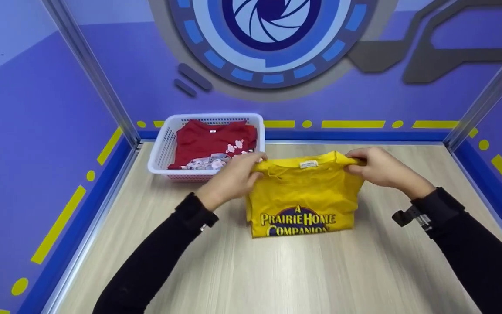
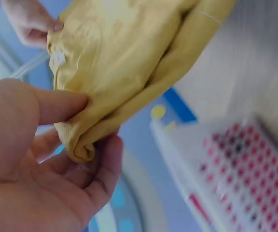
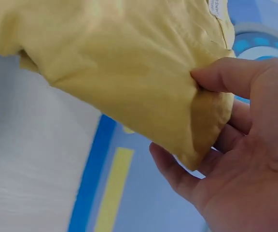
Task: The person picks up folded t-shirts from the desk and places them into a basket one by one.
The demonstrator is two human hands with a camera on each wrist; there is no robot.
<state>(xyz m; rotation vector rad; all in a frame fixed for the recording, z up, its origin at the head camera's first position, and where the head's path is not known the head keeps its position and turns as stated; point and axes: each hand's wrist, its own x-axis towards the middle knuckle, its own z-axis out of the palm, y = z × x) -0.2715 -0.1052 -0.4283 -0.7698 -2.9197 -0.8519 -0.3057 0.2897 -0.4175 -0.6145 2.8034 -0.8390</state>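
Yellow T-shirt [image 1: 303,196], folded, sits mid-frame on the wooden table [image 1: 277,270]; your left hand [image 1: 231,179] and right hand [image 1: 375,168] pinch its upper corners, white basket [image 1: 164,148] upper left.

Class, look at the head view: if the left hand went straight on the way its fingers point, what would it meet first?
The left hand, pinching the yellow shirt, points right along the collar edge, so probably the shirt's collar, then the right hand; depth is unclear.

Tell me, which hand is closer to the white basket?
The left hand. It pinches the yellow shirt at its top corner, right in front of the white basket. The right hand pinches the shirt's other top corner, farther from the basket.
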